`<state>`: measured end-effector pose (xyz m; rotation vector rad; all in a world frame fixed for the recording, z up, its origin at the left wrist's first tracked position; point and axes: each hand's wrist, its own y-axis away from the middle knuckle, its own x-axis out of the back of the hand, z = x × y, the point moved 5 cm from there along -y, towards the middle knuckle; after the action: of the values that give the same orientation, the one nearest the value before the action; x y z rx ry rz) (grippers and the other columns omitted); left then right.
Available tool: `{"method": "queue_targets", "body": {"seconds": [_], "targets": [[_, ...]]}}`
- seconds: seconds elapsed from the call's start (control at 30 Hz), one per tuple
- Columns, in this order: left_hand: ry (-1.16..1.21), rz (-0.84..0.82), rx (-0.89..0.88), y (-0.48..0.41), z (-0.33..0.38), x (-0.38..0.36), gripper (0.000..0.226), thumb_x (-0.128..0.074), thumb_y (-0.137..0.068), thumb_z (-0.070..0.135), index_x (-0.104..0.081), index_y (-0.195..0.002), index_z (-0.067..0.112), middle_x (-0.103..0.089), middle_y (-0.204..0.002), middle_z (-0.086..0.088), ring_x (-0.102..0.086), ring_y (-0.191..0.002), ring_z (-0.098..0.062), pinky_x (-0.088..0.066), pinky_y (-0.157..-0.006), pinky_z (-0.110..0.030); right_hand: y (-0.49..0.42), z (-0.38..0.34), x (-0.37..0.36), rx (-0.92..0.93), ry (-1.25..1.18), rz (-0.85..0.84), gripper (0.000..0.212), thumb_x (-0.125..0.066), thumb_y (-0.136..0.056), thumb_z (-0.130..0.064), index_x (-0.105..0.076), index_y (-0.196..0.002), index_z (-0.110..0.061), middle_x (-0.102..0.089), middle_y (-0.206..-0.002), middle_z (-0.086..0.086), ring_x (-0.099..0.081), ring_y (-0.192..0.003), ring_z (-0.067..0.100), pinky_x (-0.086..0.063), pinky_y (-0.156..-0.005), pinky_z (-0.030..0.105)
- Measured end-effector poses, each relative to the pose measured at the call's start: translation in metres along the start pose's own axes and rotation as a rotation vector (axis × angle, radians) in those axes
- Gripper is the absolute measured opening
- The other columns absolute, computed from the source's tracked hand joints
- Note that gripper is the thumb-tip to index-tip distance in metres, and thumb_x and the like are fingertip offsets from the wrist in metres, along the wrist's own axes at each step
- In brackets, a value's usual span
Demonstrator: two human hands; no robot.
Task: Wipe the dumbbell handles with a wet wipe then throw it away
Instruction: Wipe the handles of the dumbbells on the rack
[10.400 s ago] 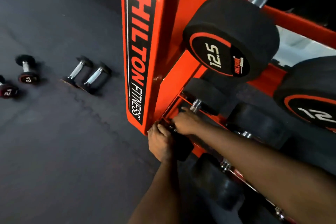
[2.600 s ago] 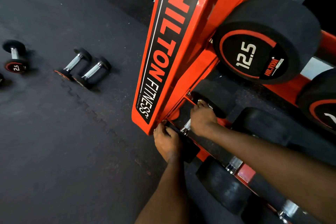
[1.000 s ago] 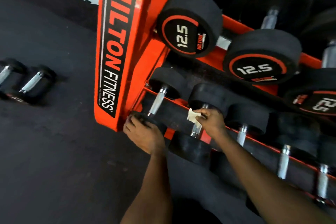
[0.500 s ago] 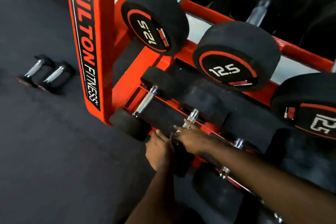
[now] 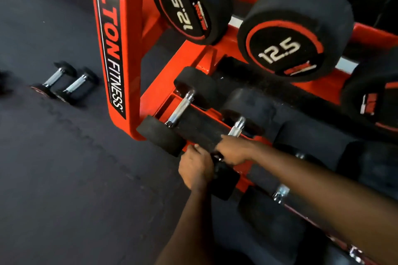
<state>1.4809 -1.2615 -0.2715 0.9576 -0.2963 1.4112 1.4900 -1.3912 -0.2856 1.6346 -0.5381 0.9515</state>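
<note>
Small black dumbbells with chrome handles lie in a row on the bottom shelf of the orange rack (image 5: 193, 64). My right hand (image 5: 233, 150) is curled round the lower part of the second dumbbell's handle (image 5: 237, 127). The wet wipe is hidden, and no white shows under the fingers. My left hand (image 5: 196, 168) grips the front head (image 5: 225, 182) of that same dumbbell, fingers curled over its top edge. The first dumbbell (image 5: 181, 109) lies untouched just to the left.
Large 12.5 dumbbells (image 5: 290, 49) fill the shelf above, overhanging the lower row. The rack's upright post (image 5: 114, 49) stands left of my hands. Two small dumbbells (image 5: 64, 84) lie on the dark rubber floor (image 5: 75, 178) to the left. A third shelf dumbbell (image 5: 280, 193) lies under my right forearm.
A second ago my left hand held the first dumbbell's head and the wipe showed in my right hand. Both hands are now on the second dumbbell, with the wipe out of sight.
</note>
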Motion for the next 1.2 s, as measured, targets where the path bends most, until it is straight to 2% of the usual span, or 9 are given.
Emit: {"method": "queue_targets", "body": {"seconds": [0.13, 0.33, 0.43, 0.57, 0.67, 0.77, 0.9, 1.0, 1.2], "targets": [[0.009, 0.014, -0.092, -0.005, -0.007, -0.001, 0.042, -0.035, -0.105, 0.037, -0.066, -0.113, 0.01, -0.068, -0.118, -0.02, -0.062, -0.111, -0.04, -0.046, -0.091, -0.043, -0.01, 0.002, -0.004, -0.069, -0.009, 0.109, 0.033, -0.054, -0.086, -0.013, -0.067, -0.115, -0.021, -0.07, -0.113, 0.004, -0.061, -0.115, 0.023, -0.01, -0.12, 0.043], [-0.022, -0.052, -0.177, -0.008, -0.015, -0.008, 0.053, -0.025, -0.106, 0.044, -0.058, -0.129, 0.01, -0.062, -0.13, -0.02, -0.056, -0.123, -0.04, -0.041, -0.102, -0.048, 0.001, 0.002, -0.009, -0.18, -0.17, 0.276, 0.038, -0.051, -0.083, -0.002, -0.069, -0.11, -0.021, -0.071, -0.108, -0.002, -0.062, -0.112, 0.019, 0.005, -0.119, 0.045], [-0.006, -0.05, -0.181, -0.003, -0.018, -0.007, 0.053, -0.026, -0.105, 0.045, -0.058, -0.13, 0.01, -0.062, -0.132, -0.019, -0.056, -0.123, -0.038, -0.041, -0.101, -0.047, 0.015, 0.0, -0.012, -0.176, -0.168, 0.251, 0.039, -0.051, -0.08, 0.0, -0.07, -0.109, -0.019, -0.07, -0.113, -0.002, -0.056, -0.124, 0.017, 0.01, -0.118, 0.048], [-0.008, -0.001, -0.167, -0.002, -0.015, -0.001, 0.052, -0.031, -0.104, 0.042, -0.063, -0.124, 0.008, -0.065, -0.127, -0.019, -0.059, -0.119, -0.038, -0.043, -0.099, -0.045, 0.018, -0.002, -0.002, -0.135, -0.107, 0.2, 0.032, -0.053, -0.086, -0.006, -0.071, -0.109, -0.02, -0.069, -0.116, -0.002, -0.056, -0.123, 0.016, 0.005, -0.12, 0.055], [-0.023, 0.035, -0.147, -0.004, -0.011, -0.001, 0.05, -0.034, -0.103, 0.041, -0.065, -0.123, 0.008, -0.065, -0.127, -0.02, -0.059, -0.119, -0.04, -0.043, -0.1, -0.045, 0.0, -0.005, 0.017, -0.125, -0.065, 0.133, 0.036, -0.052, -0.091, -0.013, -0.067, -0.122, -0.024, -0.067, -0.125, -0.001, -0.056, -0.122, 0.019, -0.009, -0.121, 0.044], [-0.038, 0.049, -0.137, -0.002, -0.009, -0.003, 0.049, -0.033, -0.103, 0.04, -0.065, -0.124, 0.009, -0.064, -0.127, -0.02, -0.058, -0.119, -0.041, -0.043, -0.099, -0.044, -0.013, -0.011, 0.019, -0.127, 0.024, 0.08, 0.034, -0.05, -0.091, -0.011, -0.064, -0.122, -0.013, -0.065, -0.125, 0.011, -0.056, -0.122, 0.028, -0.02, -0.116, 0.039], [-0.025, 0.057, -0.125, 0.0, -0.008, -0.001, 0.05, -0.033, -0.102, 0.039, -0.065, -0.123, 0.008, -0.065, -0.126, -0.02, -0.059, -0.117, -0.041, -0.043, -0.098, -0.045, 0.009, 0.002, 0.007, -0.017, -0.06, 0.253, 0.03, -0.053, -0.083, -0.006, -0.072, -0.103, -0.017, -0.072, -0.108, 0.003, -0.062, -0.111, 0.024, -0.003, -0.121, 0.05], [-0.023, 0.049, -0.131, 0.003, -0.006, -0.001, 0.05, -0.032, -0.102, 0.039, -0.066, -0.122, 0.008, -0.065, -0.126, -0.02, -0.06, -0.116, -0.04, -0.043, -0.098, -0.045, 0.02, 0.006, 0.003, 0.025, -0.091, 0.31, 0.033, -0.053, -0.081, -0.004, -0.075, -0.101, -0.019, -0.073, -0.108, 0.0, -0.062, -0.116, 0.018, 0.011, -0.119, 0.047], [-0.004, 0.035, -0.151, 0.003, -0.006, 0.0, 0.05, -0.031, -0.102, 0.04, -0.065, -0.123, 0.009, -0.065, -0.127, -0.018, -0.059, -0.117, -0.037, -0.043, -0.098, -0.043, 0.005, 0.002, 0.002, -0.032, -0.197, 0.332, 0.031, -0.053, -0.083, -0.004, -0.074, -0.101, -0.019, -0.073, -0.105, -0.001, -0.063, -0.113, 0.018, 0.014, -0.119, 0.048]]}}
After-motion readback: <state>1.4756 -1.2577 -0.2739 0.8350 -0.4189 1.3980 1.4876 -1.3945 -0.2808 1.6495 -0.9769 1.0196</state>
